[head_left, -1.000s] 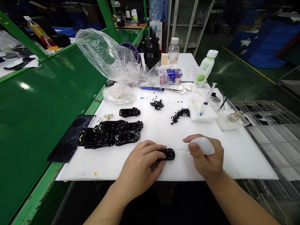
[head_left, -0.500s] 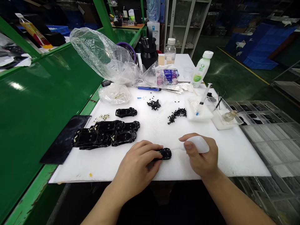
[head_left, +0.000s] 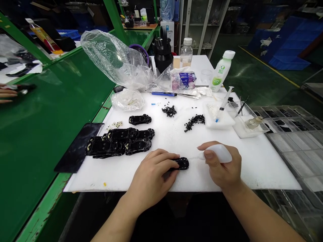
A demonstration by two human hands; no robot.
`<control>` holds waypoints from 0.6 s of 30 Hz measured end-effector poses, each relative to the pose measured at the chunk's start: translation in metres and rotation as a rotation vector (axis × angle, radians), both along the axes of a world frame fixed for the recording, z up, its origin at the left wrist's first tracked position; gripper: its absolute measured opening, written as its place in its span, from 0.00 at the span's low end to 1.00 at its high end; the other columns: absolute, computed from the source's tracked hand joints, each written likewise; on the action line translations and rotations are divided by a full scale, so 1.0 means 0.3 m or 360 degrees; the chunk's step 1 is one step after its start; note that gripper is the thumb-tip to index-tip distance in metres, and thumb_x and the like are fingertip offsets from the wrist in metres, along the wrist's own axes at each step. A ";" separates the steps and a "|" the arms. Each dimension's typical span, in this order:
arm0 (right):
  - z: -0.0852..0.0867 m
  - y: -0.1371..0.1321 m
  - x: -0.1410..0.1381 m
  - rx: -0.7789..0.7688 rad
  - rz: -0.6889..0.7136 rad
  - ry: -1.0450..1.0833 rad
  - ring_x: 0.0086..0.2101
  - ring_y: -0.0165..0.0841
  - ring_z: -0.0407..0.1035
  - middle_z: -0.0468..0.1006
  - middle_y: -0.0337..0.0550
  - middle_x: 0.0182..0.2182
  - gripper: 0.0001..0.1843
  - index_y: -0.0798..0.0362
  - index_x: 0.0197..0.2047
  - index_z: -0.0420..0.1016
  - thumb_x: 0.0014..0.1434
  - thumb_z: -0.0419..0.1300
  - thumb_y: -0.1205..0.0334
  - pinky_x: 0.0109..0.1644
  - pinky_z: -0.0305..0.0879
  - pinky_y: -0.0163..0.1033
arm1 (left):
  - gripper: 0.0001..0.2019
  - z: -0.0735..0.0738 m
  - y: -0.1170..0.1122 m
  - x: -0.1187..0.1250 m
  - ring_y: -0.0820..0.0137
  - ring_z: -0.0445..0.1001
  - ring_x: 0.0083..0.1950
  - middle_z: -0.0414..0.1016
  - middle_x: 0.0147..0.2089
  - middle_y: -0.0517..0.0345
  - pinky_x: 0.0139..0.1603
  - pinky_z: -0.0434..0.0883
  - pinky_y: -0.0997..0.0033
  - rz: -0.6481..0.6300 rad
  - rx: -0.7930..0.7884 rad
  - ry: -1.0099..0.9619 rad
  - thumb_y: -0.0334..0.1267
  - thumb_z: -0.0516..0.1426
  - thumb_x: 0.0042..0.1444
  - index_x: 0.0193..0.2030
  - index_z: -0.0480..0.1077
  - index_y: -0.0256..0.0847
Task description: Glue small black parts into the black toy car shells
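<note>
My left hand lies closed over a small black toy-car body and pins it to the white board near the front edge. My right hand grips a small white squeeze bottle whose thin nozzle points left at the car's front end. A stack of several black car bodies rests left of my hands, with one more car body behind it.
Two heaps of tiny black parts lie mid-board. A syringe sits on a white tray, a phone at the board's left edge, plastic bags and bottles behind. Clear compartment trays stand right. Another person's hand shows far left.
My hands keep their hold on the car body and the bottle. Another person's hand has come into view at the far left edge.
</note>
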State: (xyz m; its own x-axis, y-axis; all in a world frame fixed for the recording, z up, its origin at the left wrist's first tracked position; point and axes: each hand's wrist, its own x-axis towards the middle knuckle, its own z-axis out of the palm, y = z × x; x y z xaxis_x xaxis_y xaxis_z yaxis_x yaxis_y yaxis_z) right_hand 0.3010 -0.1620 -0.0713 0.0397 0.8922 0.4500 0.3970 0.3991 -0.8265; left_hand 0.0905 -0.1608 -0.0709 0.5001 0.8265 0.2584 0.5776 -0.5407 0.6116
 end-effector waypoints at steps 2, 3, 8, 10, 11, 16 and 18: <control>0.001 -0.001 0.000 0.0005 0.0001 0.0004 0.16 0.25 0.60 0.66 0.33 0.15 0.11 0.54 0.33 0.77 0.62 0.60 0.57 0.19 0.58 0.32 | 0.08 -0.002 0.000 -0.001 0.62 0.73 0.47 0.80 0.48 0.56 0.47 0.73 0.57 -0.0004 -0.0008 0.0000 0.29 0.58 0.56 0.39 0.76 0.45; 0.002 -0.001 0.001 0.0010 0.0002 0.0007 0.16 0.25 0.60 0.66 0.33 0.15 0.11 0.55 0.33 0.77 0.62 0.60 0.57 0.19 0.58 0.32 | 0.08 -0.003 -0.001 -0.002 0.62 0.73 0.47 0.80 0.49 0.56 0.47 0.73 0.57 -0.0005 -0.0011 0.0001 0.29 0.58 0.56 0.39 0.76 0.45; -0.004 0.000 0.000 0.0018 0.0018 0.0028 0.16 0.25 0.59 0.65 0.33 0.15 0.11 0.55 0.33 0.78 0.62 0.60 0.58 0.19 0.57 0.32 | 0.08 -0.005 -0.001 -0.002 0.62 0.72 0.47 0.80 0.49 0.56 0.47 0.72 0.57 -0.0008 -0.0019 -0.0001 0.29 0.58 0.57 0.39 0.76 0.44; -0.010 0.002 0.000 0.0022 0.0021 0.0059 0.16 0.24 0.59 0.65 0.32 0.15 0.10 0.55 0.33 0.78 0.62 0.60 0.59 0.20 0.57 0.32 | 0.08 -0.004 -0.002 -0.001 0.62 0.72 0.47 0.80 0.49 0.56 0.48 0.72 0.57 -0.0007 -0.0021 -0.0002 0.28 0.58 0.57 0.39 0.76 0.44; -0.013 0.003 -0.001 0.0025 0.0023 0.0073 0.17 0.24 0.59 0.64 0.32 0.15 0.10 0.55 0.33 0.78 0.62 0.61 0.59 0.20 0.57 0.31 | 0.08 -0.003 -0.002 -0.001 0.63 0.72 0.47 0.80 0.49 0.57 0.48 0.72 0.57 -0.0008 -0.0025 -0.0003 0.28 0.58 0.57 0.39 0.76 0.44; -0.015 0.002 0.000 0.0034 0.0039 0.0091 0.17 0.23 0.58 0.63 0.31 0.15 0.09 0.55 0.33 0.78 0.62 0.61 0.60 0.21 0.57 0.30 | 0.08 0.002 -0.002 0.000 0.63 0.72 0.48 0.80 0.49 0.58 0.48 0.72 0.58 -0.0006 -0.0042 -0.0005 0.28 0.58 0.57 0.39 0.75 0.44; -0.011 0.001 0.001 0.0031 0.0039 0.0083 0.17 0.23 0.58 0.63 0.31 0.15 0.09 0.55 0.33 0.78 0.62 0.61 0.60 0.21 0.57 0.30 | 0.07 0.002 -0.001 0.001 0.63 0.72 0.48 0.80 0.49 0.58 0.49 0.72 0.59 -0.0007 -0.0040 -0.0007 0.29 0.58 0.57 0.39 0.75 0.44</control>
